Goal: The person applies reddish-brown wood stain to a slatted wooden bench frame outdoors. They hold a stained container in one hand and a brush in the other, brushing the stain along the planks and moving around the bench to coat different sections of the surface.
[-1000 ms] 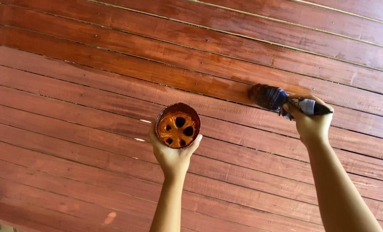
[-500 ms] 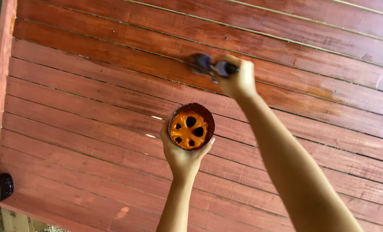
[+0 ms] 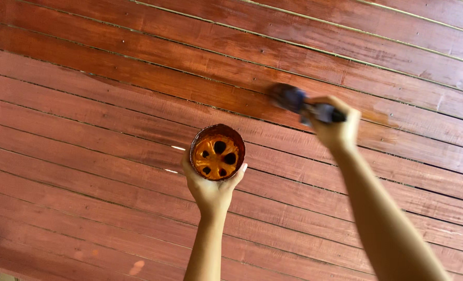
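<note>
L hand under pot, ctr | R hand right of pot, apart, gripping brush | brush head on planks behind both

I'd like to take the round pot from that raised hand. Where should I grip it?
Take the pot by its curved side wall, coming from the left, where the wall shows bare. The left hand cups it from below, fingers along its right side; its orange, holed face points at the camera.
</note>
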